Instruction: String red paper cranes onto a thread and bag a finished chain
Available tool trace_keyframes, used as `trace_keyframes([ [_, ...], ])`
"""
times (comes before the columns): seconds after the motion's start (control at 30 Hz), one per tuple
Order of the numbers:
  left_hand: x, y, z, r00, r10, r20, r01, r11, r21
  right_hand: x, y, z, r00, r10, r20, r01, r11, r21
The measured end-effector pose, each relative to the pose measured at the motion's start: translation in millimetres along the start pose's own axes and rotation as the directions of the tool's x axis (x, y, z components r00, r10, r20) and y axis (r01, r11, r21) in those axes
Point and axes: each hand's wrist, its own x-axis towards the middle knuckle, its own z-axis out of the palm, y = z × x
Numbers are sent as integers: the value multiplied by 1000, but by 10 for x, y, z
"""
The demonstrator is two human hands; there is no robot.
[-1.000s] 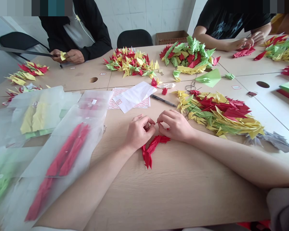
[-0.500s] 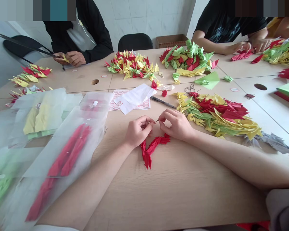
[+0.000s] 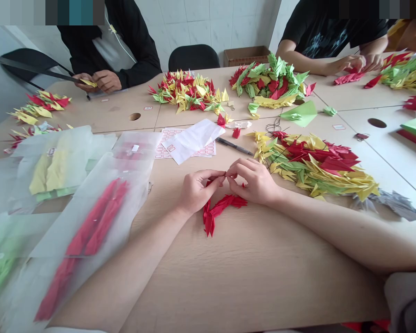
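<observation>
My left hand (image 3: 203, 188) and my right hand (image 3: 251, 180) meet fingertip to fingertip over the middle of the table. Both are closed in a pinch on a thin dark thread (image 3: 225, 174), of which only a tiny bit shows between the fingers. Just below them a string of red folded-paper pieces (image 3: 219, 208) rests on the wood in a bent V shape. Its upper ends run up behind my fingers, partly hidden. To the right of my right hand lies a bundle of yellow, green and red folded-paper strings (image 3: 315, 162).
Clear plastic sleeves (image 3: 138, 162) with red, yellow and green paper strings cover the left side. Ahead lie a white paper slip (image 3: 194, 138), a label sheet (image 3: 208, 149) and a pen (image 3: 235, 146). Two multicoloured paper piles (image 3: 190, 92) stand farther back. Co-workers' hands (image 3: 106, 81) work across the table.
My fingertips have come together, closing the small gap where the thread showed. The red paper string has shifted slightly, its lower tip now a little higher and farther left.
</observation>
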Motion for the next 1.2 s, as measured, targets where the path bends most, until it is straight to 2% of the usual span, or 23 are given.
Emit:
trace_keyframes([
  [0.13,0,13,-13,1000,0,15,0,1000,13,6,-21,-23,999,44,-2,-44,998,55],
  [0.33,34,-11,-37,999,-48,-2,47,995,-86,-9,21,16,991,87,101,-111,955,276],
  [0.5,33,-34,-41,998,-59,12,60,987,-148,-21,68,53,986,135,95,-158,940,301],
  [0.63,33,-20,-46,996,-84,23,87,979,-186,-5,42,31,991,104,84,-126,936,328],
  [0.77,31,-13,-51,995,-90,32,94,981,-170,1,12,-6,998,64,29,-70,947,313],
  [0.93,33,-18,-57,993,-108,48,116,973,-198,-16,19,-11,1000,-4,-10,6,978,211],
  [1.2,40,11,-59,989,-139,45,146,949,-279,-27,75,27,998,-4,-65,13,989,145],
])
